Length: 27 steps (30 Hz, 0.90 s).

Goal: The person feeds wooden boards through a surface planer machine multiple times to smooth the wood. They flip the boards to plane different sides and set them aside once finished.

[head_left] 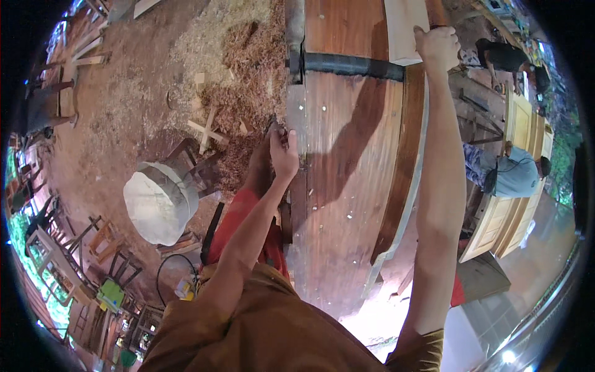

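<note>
My right hand (439, 46) is closed at the right side of a pale wooden board (404, 31), its thumb against the board. The board stands at the far end of a long brown wooden workbench (347, 142). Just off the bench's left edge, my left hand (284, 155) has its fingers curled and thumb raised. A small dark thing shows at its fingertips, too unclear to name. Across the bench, near the board's lower end, runs a black strip (353, 65). A raised brown wooden rail (406, 161) lines the bench's right side.
Wood shavings (248, 68) pile up left of the bench, with crossed pale sticks (207, 131) nearby. A white sack-like bundle (158, 204) stands on the floor. At right, one person (514, 170) is beside wooden door panels (517, 124); another (505, 59) bends farther off.
</note>
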Available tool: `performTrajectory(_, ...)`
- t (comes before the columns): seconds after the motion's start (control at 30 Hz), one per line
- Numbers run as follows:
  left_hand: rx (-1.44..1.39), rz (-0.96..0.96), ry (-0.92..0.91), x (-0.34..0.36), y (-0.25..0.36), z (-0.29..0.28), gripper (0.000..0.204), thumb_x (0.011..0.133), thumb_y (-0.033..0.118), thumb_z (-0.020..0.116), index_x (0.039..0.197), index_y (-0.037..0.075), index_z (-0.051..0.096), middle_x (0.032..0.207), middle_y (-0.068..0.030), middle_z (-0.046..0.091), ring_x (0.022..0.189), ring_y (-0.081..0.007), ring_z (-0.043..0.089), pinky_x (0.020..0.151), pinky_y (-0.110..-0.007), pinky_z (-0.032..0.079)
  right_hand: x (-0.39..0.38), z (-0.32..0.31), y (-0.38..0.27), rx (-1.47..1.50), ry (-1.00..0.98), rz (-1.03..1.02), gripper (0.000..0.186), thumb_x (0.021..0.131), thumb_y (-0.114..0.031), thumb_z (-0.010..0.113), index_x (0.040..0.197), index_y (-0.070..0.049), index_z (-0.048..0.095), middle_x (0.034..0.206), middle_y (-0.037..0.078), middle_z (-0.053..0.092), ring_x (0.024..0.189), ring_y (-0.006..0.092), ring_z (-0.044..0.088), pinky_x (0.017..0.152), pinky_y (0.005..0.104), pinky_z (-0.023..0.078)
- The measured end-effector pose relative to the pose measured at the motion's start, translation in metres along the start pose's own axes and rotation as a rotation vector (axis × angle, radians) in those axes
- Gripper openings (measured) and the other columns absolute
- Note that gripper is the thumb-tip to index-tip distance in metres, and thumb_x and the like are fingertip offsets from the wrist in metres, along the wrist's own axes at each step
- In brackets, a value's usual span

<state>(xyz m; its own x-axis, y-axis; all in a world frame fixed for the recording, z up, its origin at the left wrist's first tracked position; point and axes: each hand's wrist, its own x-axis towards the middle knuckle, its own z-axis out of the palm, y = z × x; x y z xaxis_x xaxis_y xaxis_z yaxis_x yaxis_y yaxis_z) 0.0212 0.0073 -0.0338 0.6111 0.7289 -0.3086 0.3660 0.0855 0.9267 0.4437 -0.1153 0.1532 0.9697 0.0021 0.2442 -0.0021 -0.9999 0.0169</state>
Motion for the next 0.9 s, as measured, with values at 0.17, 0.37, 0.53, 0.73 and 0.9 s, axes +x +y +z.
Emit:
performTrajectory(0.17,0.134,-0.052,0.067,0.0,-0.003,-0.02,0.049,0.103,0.036,0.067,0.129,-0.005,0.057,0.113,-0.019,0.064,0.102,-0.0302,0.065,0.092,-0.042,0.051,0.018,-0.008,-0.035,0.166,-0.246,0.017,0.091,0.075,-0.056,0.085,0.133,0.005,0.051,0.13,0.028,0.067,0.122,0.0446,0.066,0.101,0.0549,0.056)
performTrajectory(0.37,0.29,0.018,-0.07,-0.022,-0.02,-0.034,0.05,0.1,0.038,0.072,0.124,-0.004,0.058,0.113,-0.0208,0.064,0.106,-0.0319,0.065,0.094,-0.044,0.051,0.055,0.003,0.017,0.183,-0.401,-0.063,0.091,0.071,-0.053,0.089,0.132,0.007,0.058,0.12,0.028,0.073,0.117,0.0423,0.07,0.102,0.0465,0.054)
performTrajectory(0.53,-0.005,-0.208,-0.362,-0.015,0.061,-0.068,0.044,0.102,0.024,0.072,0.135,0.002,0.056,0.136,-0.0132,0.063,0.123,-0.0224,0.063,0.097,-0.038,0.053,-0.023,-0.095,-0.011,0.252,-0.392,-0.03,0.068,0.071,-0.046,0.087,0.114,0.004,0.069,0.11,0.027,0.076,0.11,0.0407,0.073,0.096,0.046,0.056)
performTrajectory(0.73,-0.501,-0.511,-0.65,0.007,0.161,-0.083,0.066,0.108,0.049,0.055,0.156,0.004,0.045,0.146,-0.0197,0.061,0.136,-0.0287,0.057,0.116,-0.053,0.042,-0.19,-0.215,-0.005,0.729,-0.674,0.18,0.068,0.081,-0.033,0.084,0.124,0.015,0.063,0.109,0.031,0.074,0.104,0.0381,0.075,0.096,0.0465,0.059)
performTrajectory(0.9,-0.824,-0.768,-0.81,-0.026,0.177,-0.097,0.06,0.111,0.044,0.047,0.15,-0.002,0.05,0.147,-0.0195,0.061,0.136,-0.0302,0.059,0.121,-0.047,0.043,-0.318,-0.253,0.009,0.967,-0.684,0.391,0.071,0.083,-0.027,0.085,0.131,0.019,0.059,0.124,0.031,0.071,0.119,0.0317,0.07,0.1,0.0402,0.055)
